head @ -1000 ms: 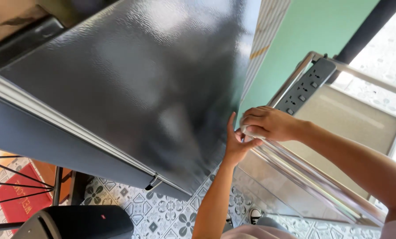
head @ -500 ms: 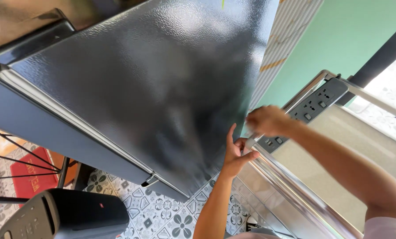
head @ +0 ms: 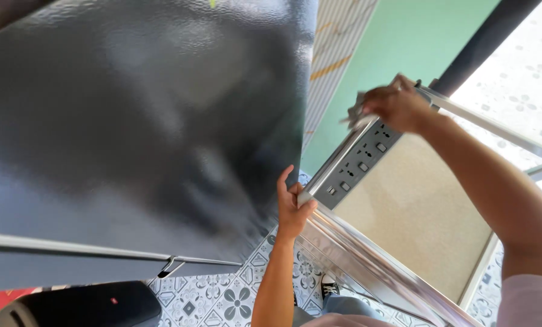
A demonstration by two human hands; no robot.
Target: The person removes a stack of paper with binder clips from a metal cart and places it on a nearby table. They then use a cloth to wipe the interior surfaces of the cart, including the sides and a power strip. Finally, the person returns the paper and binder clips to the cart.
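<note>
The dark sheet point(head: 137, 121) edge is gripped by the left hand point(head: 292, 206); a cloth point(head: 358, 112) is clutched by the right hand point(head: 395, 106) above the power strip point(head: 358, 163).

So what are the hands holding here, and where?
Left hand grips the metal frame's corner. Right hand presses a blurred pale cloth against the frame's rail.

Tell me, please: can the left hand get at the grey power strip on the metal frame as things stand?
Probably yes. The left hand grips the metal frame's corner right beside the power strip's near end, with nothing between them. The right hand is at the far end.
</note>
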